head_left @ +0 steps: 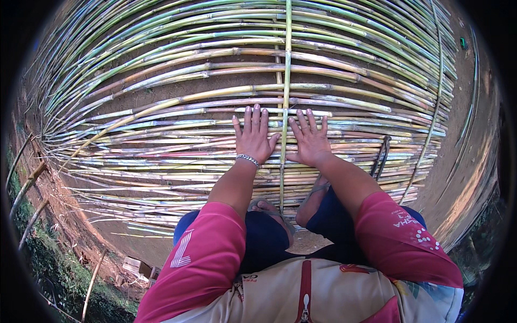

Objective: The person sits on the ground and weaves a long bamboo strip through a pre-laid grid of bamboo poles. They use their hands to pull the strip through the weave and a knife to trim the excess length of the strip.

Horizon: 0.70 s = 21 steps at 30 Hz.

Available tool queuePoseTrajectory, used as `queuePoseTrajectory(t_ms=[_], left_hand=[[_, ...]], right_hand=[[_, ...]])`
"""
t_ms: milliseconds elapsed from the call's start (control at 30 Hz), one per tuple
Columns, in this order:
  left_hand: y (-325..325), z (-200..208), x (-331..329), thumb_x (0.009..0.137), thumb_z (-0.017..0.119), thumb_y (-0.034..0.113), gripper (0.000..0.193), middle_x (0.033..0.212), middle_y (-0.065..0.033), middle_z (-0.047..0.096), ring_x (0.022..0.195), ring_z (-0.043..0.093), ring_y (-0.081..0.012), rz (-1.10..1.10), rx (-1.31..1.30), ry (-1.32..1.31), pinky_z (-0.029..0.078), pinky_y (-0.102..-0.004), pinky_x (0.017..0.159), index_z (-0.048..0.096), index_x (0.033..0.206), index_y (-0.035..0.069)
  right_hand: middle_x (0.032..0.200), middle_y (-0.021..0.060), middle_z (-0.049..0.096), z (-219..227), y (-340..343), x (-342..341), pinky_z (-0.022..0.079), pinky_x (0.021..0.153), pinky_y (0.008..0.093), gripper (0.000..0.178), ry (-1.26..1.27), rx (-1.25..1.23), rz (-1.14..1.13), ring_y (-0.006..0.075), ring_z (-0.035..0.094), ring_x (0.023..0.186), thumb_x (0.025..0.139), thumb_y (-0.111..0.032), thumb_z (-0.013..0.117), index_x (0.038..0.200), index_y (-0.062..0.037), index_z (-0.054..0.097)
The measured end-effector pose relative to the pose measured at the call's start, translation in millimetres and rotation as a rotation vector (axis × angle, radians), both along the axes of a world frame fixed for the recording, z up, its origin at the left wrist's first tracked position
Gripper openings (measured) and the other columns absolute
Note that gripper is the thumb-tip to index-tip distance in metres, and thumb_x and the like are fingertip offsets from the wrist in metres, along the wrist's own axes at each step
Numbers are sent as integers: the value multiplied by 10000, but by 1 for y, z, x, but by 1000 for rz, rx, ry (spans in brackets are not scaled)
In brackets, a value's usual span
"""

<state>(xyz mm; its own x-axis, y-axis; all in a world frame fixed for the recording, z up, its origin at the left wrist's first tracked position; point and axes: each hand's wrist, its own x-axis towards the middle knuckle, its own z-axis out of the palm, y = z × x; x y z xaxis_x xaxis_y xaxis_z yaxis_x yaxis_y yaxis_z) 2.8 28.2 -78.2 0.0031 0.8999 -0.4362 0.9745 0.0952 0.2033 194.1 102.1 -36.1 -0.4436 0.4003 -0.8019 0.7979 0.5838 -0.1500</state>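
Long thin bamboo poles (pixel 161 111) lie side by side on the ground, running left to right. Over them, straight away from me, runs a greenish crosswise pole (pixel 287 64). My left hand (pixel 252 139) rests on the poles just left of the crosswise one, palm down with fingers stretched out; a chain bracelet (pixel 247 159) is on its wrist. To the right of the crosswise pole, my right hand (pixel 312 141) also presses flat, its fingers spread. Neither hand holds anything. A dark narrow hand tool (pixel 382 156) lies on the poles right of my right hand; its kind is unclear.
My sandalled feet (pixel 273 212) are at the near poles. Another crosswise pole (pixel 437 97) spans their right ends. Loose thin strips (pixel 476 75) and a small green object (pixel 463 42) lie far right. Wooden stakes (pixel 31 180) and a wooden block (pixel 137 267) are on the left.
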Motion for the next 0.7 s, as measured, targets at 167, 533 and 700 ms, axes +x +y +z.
queuePoseTrajectory(t_ms=[167, 533, 700], left_hand=[[-4, -4, -3, 989, 526, 614, 889, 1734, -171, 165, 1609, 95, -363, -2, 17, -9, 32, -694, 1237, 278, 1643, 65], [-3, -3, -1, 1011, 493, 608, 861, 1734, -175, 147, 1608, 91, -368, -31, 29, 34, 33, -690, 1238, 292, 1637, 53], [3, 3, -2, 1031, 471, 578, 836, 1731, -182, 150, 1606, 83, -386, -26, 9, 3, 17, -686, 1241, 264, 1644, 48]], right_hand=[[1769, 95, 61, -15, -11, 16, -8, 1217, 724, 955, 192, 123, -53, 331, -7, 1629, 944, -713, 521, 1691, -229, 173], [1672, 15, 273, -65, -37, 22, 96, 1216, 674, 628, 425, 590, -113, 254, 198, 1557, 1016, -542, 530, 1588, -313, 404], [1689, 21, 254, -53, -29, 16, 82, 1225, 673, 610, 357, 505, -119, 259, 172, 1575, 1051, -517, 478, 1609, -301, 365]])
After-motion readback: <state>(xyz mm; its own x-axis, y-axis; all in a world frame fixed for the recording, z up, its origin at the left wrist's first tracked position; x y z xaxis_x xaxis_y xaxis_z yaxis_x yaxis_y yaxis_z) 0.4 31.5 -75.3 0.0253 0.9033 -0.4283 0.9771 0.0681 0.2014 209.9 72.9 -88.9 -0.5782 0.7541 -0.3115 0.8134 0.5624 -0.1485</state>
